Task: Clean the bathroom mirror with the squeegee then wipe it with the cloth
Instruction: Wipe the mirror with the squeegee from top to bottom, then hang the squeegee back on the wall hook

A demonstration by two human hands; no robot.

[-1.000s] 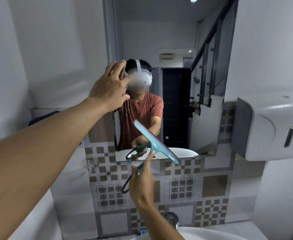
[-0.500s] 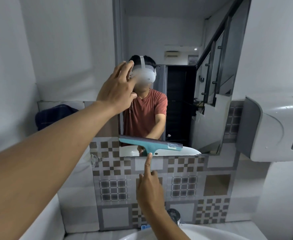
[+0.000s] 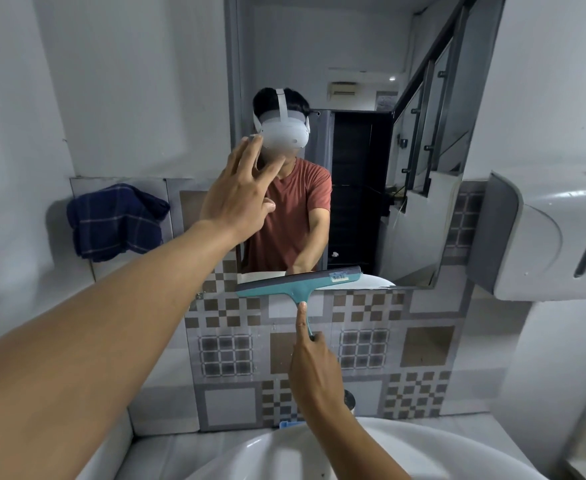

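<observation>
The wall mirror (image 3: pixel 353 64) hangs above the tiled backsplash. My right hand (image 3: pixel 314 362) grips the handle of a teal squeegee (image 3: pixel 296 284), forefinger stretched along the handle. Its blade lies nearly level across the mirror's bottom edge. My left hand (image 3: pixel 239 195) is raised with fingers spread, flat against the mirror's left side, holding nothing. A dark blue checked cloth (image 3: pixel 114 221) hangs on the wall to the left of the mirror, apart from both hands.
A white sink (image 3: pixel 267 455) sits below, with a tap (image 3: pixel 350 400) partly hidden behind my right wrist. A grey wall dispenser (image 3: pixel 541 237) juts out at the right. A patterned tile wall (image 3: pixel 423 344) runs below the mirror.
The squeegee blade went from tilted in mid-air to nearly level at the mirror's bottom edge. The view dropped and shifted, bringing the blue cloth fully into sight.
</observation>
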